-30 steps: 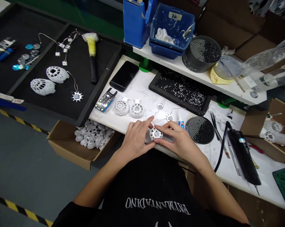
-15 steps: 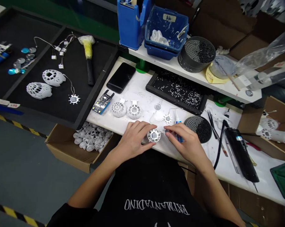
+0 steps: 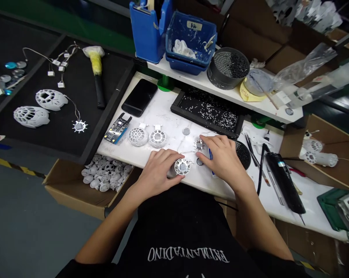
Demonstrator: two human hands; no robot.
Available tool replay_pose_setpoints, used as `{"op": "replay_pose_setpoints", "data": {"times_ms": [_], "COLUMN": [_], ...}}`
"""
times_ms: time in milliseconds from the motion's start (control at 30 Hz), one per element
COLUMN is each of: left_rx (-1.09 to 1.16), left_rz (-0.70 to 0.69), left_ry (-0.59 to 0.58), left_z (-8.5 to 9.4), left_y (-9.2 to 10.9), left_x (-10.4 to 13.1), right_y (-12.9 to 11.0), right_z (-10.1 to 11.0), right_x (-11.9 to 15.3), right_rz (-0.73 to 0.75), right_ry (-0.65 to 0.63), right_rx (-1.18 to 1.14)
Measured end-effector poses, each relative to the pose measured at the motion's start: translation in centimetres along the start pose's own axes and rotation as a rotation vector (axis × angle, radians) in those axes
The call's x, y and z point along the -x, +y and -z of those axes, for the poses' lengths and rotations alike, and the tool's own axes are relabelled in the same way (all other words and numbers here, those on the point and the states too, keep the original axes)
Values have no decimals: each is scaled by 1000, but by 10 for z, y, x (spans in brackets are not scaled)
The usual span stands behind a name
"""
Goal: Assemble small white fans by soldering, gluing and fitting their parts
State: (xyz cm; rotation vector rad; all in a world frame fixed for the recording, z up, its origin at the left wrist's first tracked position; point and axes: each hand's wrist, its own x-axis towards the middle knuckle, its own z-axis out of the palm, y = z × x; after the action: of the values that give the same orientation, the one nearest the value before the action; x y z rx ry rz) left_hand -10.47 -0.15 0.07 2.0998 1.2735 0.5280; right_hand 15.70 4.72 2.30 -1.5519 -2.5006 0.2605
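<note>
My left hand (image 3: 158,172) grips a round white lattice shell (image 3: 182,166) between thumb and fingers at the front edge of the bench. A spoked piece with a grey square centre shows on its upper face. My right hand (image 3: 222,156) is open, thumb and index finger apart on either side of a white star-shaped piece (image 3: 198,145) with a thin wire. Whether the fingertips touch it I cannot tell. Just below the right thumb lies a small dark-rimmed disc (image 3: 199,161). A blue-and-white tube (image 3: 211,156) is partly hidden under the right hand.
Two more lattice shells (image 3: 158,136), a circuit board (image 3: 117,128) and a phone (image 3: 139,97) lie to the left. Behind are a clear disc (image 3: 186,131) and a black tray (image 3: 174,106) of small pellets. A black rotary tool (image 3: 284,183) lies right; a cardboard box (image 3: 73,199) stands below left.
My right hand has moved from the dark-rimmed disc up to the star-shaped piece, and the disc now lies free on the bench. My left hand still holds the shell. The view has shifted slightly.
</note>
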Motion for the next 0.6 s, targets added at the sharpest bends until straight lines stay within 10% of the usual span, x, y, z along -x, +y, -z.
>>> {"op": "replay_pose_setpoints", "data": {"times_ms": [200,367,600], "left_rx": [-8,29,12], "left_rz": [-25,-15,-41], "left_ry": [38,59,125], "left_z": [-5,-4,-5], "left_y": [-1,3,1], "left_x": [0,2,6], "right_y": [8,-2,-118], "right_z": [-2,37,72], "right_x": [-18,-26,-147], "right_rz": [56,143,639], "right_ry": [-49,55,73], "right_rx": [58,-83,-109]}}
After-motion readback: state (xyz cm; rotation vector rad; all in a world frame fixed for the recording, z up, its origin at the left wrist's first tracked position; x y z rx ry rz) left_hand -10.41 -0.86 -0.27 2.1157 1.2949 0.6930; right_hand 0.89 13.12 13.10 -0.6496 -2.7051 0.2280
